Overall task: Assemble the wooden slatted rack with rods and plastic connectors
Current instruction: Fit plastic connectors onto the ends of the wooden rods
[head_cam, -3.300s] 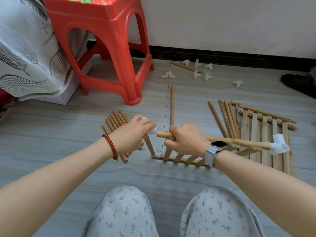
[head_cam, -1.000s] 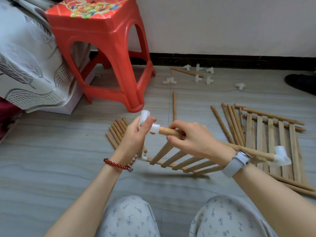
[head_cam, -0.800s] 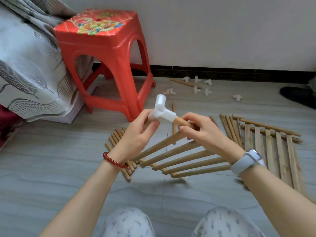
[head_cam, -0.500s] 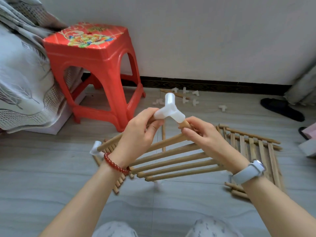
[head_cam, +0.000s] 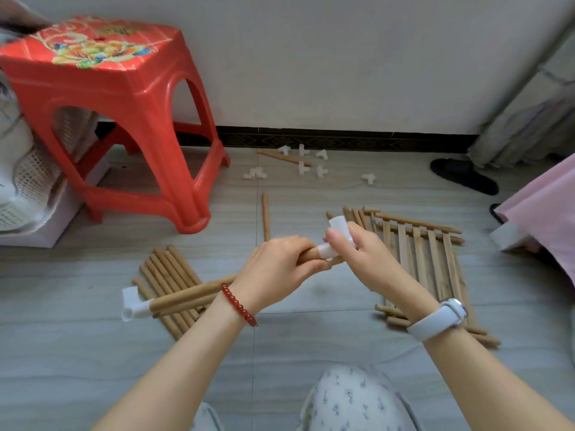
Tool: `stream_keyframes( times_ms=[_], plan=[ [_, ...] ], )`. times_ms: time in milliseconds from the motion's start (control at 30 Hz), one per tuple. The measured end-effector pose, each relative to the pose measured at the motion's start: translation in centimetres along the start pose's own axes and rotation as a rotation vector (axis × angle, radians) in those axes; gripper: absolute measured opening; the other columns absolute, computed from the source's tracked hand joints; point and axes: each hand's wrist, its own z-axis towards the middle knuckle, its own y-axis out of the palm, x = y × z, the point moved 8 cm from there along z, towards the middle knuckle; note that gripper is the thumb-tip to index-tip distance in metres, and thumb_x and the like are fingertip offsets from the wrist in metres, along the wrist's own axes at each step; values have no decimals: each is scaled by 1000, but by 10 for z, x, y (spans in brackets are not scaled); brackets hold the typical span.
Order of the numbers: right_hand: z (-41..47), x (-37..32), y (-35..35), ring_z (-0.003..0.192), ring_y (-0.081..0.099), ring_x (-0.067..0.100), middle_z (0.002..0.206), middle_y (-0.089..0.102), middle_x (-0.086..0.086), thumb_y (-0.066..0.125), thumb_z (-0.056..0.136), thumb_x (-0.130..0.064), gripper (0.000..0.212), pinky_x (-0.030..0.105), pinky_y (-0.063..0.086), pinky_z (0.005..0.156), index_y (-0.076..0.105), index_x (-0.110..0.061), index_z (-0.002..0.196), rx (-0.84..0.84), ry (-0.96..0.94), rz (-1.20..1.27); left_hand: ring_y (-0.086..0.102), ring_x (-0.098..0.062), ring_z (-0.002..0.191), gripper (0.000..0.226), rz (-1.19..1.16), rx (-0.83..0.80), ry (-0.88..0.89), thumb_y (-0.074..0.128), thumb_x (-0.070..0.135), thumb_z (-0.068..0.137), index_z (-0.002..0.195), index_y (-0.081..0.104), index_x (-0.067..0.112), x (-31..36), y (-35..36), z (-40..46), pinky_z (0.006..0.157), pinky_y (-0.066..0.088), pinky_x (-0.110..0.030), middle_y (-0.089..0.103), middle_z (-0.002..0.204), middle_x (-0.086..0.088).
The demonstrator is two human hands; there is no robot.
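Note:
I hold a slatted wooden panel (head_cam: 189, 297) edge-on above the floor. My left hand (head_cam: 280, 269) grips its top rod near the right end. My right hand (head_cam: 357, 256) pinches the white plastic connector (head_cam: 334, 237) fitted on that end. A second white connector (head_cam: 132, 304) caps the rod's left end. Another slatted panel (head_cam: 423, 262) lies flat on the floor to the right. A bundle of loose rods (head_cam: 168, 275) lies under the held panel. Several spare white connectors (head_cam: 303, 163) are scattered near the wall.
A red plastic stool (head_cam: 118, 104) stands at the left, with a grey patterned cloth (head_cam: 18, 169) beside it. One loose rod (head_cam: 265, 214) lies ahead. A black slipper (head_cam: 463, 175) and pink fabric (head_cam: 547, 219) are at the right. My knees fill the bottom edge.
The panel has been turned end for end and lowered. My left hand went from the connector to the rod, and my right hand from the rod to the connector.

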Motion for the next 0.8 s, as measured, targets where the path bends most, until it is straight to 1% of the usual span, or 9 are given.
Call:
stream_keyframes(
  times_ms=[67,167,233,300,400,500,633,733,800],
  plan=[
    [-5,6,3,68,46,13,78,54,9,42,97,-35,41,22,34,62,56,2,92,-1,-33,43,41,-7,55,37,35,-52,-19,52,50,89,64,36,29,1,9,-3,55,29,-30,40,55,8],
    [-11,3,0,65,44,8,75,47,1,41,95,-41,38,19,37,61,51,-7,84,-14,-104,90,40,-13,53,34,36,-35,15,47,55,90,73,41,27,1,13,-10,56,36,-32,40,52,8],
    [-8,7,-33,72,54,9,84,47,4,48,89,-44,33,22,51,71,49,-11,87,85,-97,421,43,-14,53,41,45,-23,30,43,65,86,75,45,25,-9,9,-14,56,40,-33,42,52,8],
    [-3,10,-71,78,60,10,91,48,3,57,78,-46,36,30,56,78,51,-13,90,147,-105,731,47,-15,54,53,69,-26,21,30,72,79,79,52,23,-18,6,-16,57,42,-33,46,54,8],
    [4,4,-74,78,57,12,97,53,5,66,81,-46,34,26,52,69,60,-18,100,7,-101,545,47,-14,56,56,112,-58,19,30,71,80,88,58,24,-17,13,-17,58,43,-33,48,56,10],
    [3,14,-42,71,56,11,107,58,10,59,91,-20,25,23,47,61,52,-16,115,-125,25,277,47,-12,58,38,104,-79,24,46,58,89,93,61,23,-11,19,-15,60,44,-33,44,56,12],
    [-6,24,-31,70,56,0,96,55,-3,62,88,-28,19,23,47,62,51,-23,101,-198,-6,-193,48,-12,61,30,90,-91,-9,51,53,89,91,62,24,-11,16,-13,61,40,-30,45,56,12],
    [-12,22,-24,73,57,4,106,46,-6,66,86,-27,16,15,46,63,56,-33,98,-282,-8,-204,48,-10,60,27,59,-109,-6,53,51,88,93,63,27,-9,17,-12,60,39,-27,47,56,13],
    [-14,20,-16,75,62,9,109,43,-5,65,86,-22,21,13,47,63,59,-29,104,-338,-12,-132,47,-11,63,26,62,-127,-8,54,51,88,96,63,28,-8,19,-11,62,40,-28,47,57,13]
  ],
)
